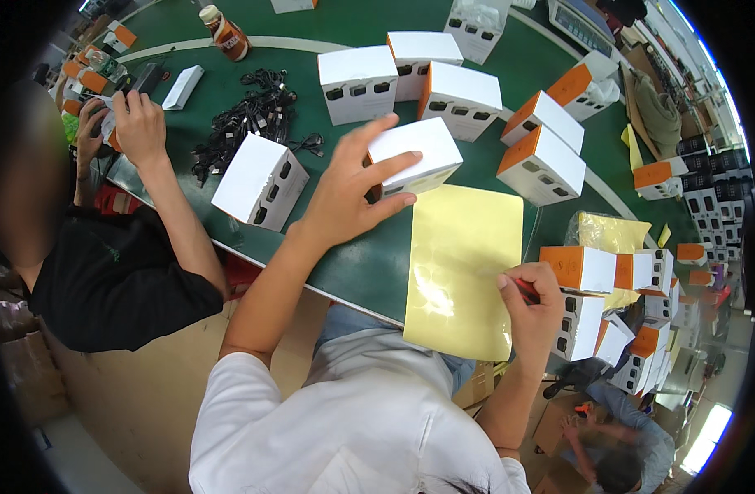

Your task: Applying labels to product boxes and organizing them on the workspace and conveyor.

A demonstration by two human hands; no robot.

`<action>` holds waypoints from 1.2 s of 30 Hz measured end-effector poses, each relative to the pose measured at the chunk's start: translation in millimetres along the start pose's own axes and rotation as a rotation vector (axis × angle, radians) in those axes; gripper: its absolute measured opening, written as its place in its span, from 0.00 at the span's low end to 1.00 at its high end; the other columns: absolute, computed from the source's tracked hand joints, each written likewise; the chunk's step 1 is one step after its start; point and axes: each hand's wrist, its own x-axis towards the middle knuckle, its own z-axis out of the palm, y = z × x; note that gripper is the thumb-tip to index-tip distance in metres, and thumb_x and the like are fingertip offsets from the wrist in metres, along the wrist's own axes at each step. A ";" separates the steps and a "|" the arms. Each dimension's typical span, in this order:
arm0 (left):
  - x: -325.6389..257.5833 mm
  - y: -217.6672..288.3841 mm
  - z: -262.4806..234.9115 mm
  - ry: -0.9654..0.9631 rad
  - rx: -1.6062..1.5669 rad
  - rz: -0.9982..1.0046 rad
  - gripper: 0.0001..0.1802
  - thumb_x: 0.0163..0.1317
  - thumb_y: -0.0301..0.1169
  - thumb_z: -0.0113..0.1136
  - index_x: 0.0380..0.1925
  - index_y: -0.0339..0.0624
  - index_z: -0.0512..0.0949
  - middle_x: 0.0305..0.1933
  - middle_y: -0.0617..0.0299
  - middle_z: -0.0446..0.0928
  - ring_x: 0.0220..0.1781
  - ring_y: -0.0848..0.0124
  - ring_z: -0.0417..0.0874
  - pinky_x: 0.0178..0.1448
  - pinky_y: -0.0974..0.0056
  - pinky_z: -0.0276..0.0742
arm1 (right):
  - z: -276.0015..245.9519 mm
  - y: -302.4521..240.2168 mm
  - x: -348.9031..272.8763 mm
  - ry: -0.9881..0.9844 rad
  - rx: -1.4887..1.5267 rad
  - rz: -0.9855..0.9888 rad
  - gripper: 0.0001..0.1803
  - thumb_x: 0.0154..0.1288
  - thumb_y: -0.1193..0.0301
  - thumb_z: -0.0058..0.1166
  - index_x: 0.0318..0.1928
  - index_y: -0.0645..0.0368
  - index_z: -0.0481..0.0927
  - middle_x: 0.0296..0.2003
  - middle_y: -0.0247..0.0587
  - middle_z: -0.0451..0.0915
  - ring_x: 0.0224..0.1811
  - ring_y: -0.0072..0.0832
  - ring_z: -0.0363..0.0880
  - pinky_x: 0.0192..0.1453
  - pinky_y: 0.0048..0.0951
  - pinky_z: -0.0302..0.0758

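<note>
My left hand is on a small white box, its fingers spread across the top and side and its thumb along the near face. Just below that box lies a glossy yellow sheet, reaching past the table's front edge toward my lap. Over the sheet's right edge, my right hand is closed around a small red object, mostly hidden by the fingers. Left of my left hand stands another white box with dark device pictures on its side.
Several white-and-orange boxes stand behind my left hand, and more are piled at right. Black cables lie in a heap at back left, near a brown bottle. Close at left sits a co-worker; another person is at lower right.
</note>
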 end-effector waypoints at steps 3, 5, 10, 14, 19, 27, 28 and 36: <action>-2.2 -16.7 5.8 -0.127 -0.279 0.025 0.25 0.54 0.27 0.73 0.55 0.50 0.85 0.74 0.49 0.68 0.70 0.51 0.73 0.70 0.54 0.69 | 2.6 -10.0 -1.9 -0.017 0.039 -0.026 0.07 0.57 0.82 0.69 0.34 0.64 0.82 0.34 0.36 0.77 0.35 0.23 0.78 0.39 0.21 0.75; -2.1 -10.4 3.8 -0.121 -0.336 0.008 0.24 0.54 0.27 0.73 0.55 0.49 0.85 0.73 0.50 0.71 0.68 0.52 0.74 0.70 0.54 0.70 | 1.6 -16.7 -1.7 -0.010 0.040 -0.058 0.08 0.56 0.82 0.70 0.34 0.64 0.82 0.35 0.37 0.78 0.35 0.22 0.78 0.39 0.21 0.75; -9.7 25.9 -6.0 -0.139 -0.540 -0.142 0.20 0.55 0.25 0.73 0.51 0.45 0.86 0.65 0.53 0.79 0.64 0.57 0.79 0.68 0.57 0.72 | 1.1 -44.0 7.3 0.004 0.026 -0.151 0.08 0.56 0.80 0.70 0.34 0.63 0.83 0.33 0.37 0.78 0.34 0.24 0.77 0.38 0.23 0.73; -14.0 49.4 -12.2 -0.230 -0.689 -0.258 0.19 0.57 0.25 0.72 0.51 0.45 0.86 0.64 0.54 0.80 0.64 0.58 0.78 0.68 0.57 0.72 | 8.6 -61.1 15.0 -0.023 0.002 -0.200 0.08 0.56 0.78 0.71 0.34 0.61 0.84 0.32 0.36 0.79 0.34 0.25 0.76 0.40 0.24 0.72; -17.1 62.3 -19.1 -0.313 -0.729 -0.281 0.20 0.59 0.28 0.72 0.53 0.46 0.86 0.65 0.55 0.80 0.66 0.58 0.77 0.69 0.57 0.71 | 20.3 -61.3 20.2 -0.032 -0.064 -0.205 0.08 0.56 0.73 0.73 0.34 0.58 0.85 0.31 0.34 0.80 0.33 0.24 0.77 0.43 0.27 0.67; -25.2 65.1 -16.5 -0.240 -0.742 -0.238 0.19 0.60 0.33 0.73 0.52 0.49 0.87 0.63 0.62 0.80 0.38 0.75 0.75 0.36 0.70 0.74 | 28.0 -67.9 15.9 0.082 -0.345 -0.304 0.08 0.56 0.69 0.73 0.33 0.53 0.85 0.30 0.28 0.80 0.29 0.25 0.76 0.40 0.31 0.61; -25.3 65.4 -16.6 -0.241 -0.741 -0.247 0.19 0.60 0.33 0.73 0.52 0.49 0.87 0.63 0.62 0.80 0.38 0.74 0.75 0.37 0.70 0.74 | 28.7 -70.7 15.2 0.110 -0.415 -0.351 0.08 0.56 0.69 0.73 0.33 0.52 0.85 0.29 0.28 0.79 0.29 0.25 0.76 0.40 0.32 0.61; -26.5 67.2 -14.4 -0.236 -0.663 -0.207 0.19 0.59 0.35 0.72 0.51 0.48 0.87 0.63 0.60 0.81 0.39 0.70 0.77 0.44 0.65 0.76 | 30.8 -73.8 14.4 0.174 -0.737 -0.502 0.09 0.55 0.64 0.71 0.32 0.51 0.84 0.28 0.28 0.77 0.31 0.30 0.75 0.39 0.35 0.62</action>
